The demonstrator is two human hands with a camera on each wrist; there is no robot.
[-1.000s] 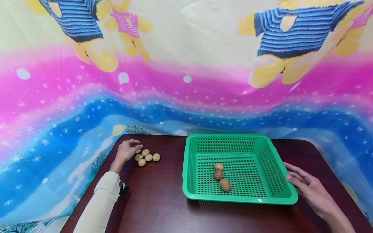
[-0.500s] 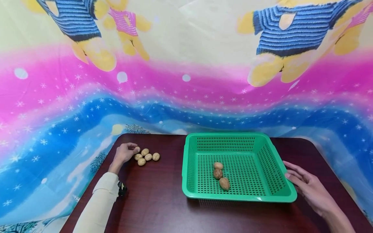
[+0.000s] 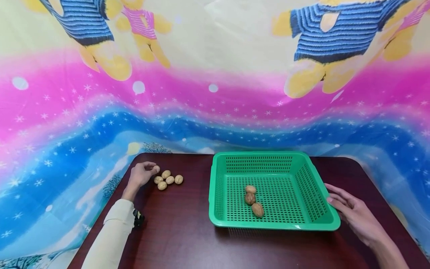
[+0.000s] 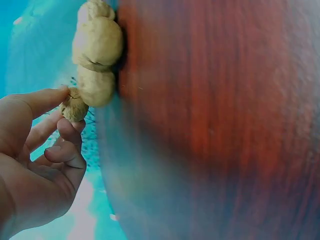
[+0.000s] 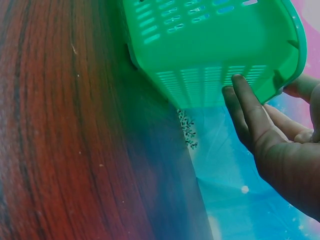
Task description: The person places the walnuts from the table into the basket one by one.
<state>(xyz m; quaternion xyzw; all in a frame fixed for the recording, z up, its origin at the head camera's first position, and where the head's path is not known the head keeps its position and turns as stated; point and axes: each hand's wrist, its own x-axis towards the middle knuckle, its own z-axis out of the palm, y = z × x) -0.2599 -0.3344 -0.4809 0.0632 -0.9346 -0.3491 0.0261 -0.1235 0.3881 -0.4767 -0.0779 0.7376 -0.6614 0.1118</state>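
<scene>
My left hand (image 3: 142,174) pinches a walnut (image 4: 74,105) between thumb and fingertips at the table's far left. Several more walnuts (image 3: 170,179) lie clustered on the table beside that hand. Towards the right stands a green plastic basket (image 3: 268,226) with slotted walls, holding 3 walnuts (image 3: 250,198) on its floor. My right hand (image 3: 357,216) holds the basket's right side, thumb at the rim and fingers (image 5: 248,105) against the outer wall in the right wrist view.
The dark reddish-brown table (image 3: 174,231) has rounded far corners. A printed cloth (image 3: 215,112) with bears and snowflakes hangs right behind its back edge and down past its sides.
The left hand has closed its fingertips on the walnut at the back left of the cluster and lifted it slightly. The right hand keeps its place at the basket.
</scene>
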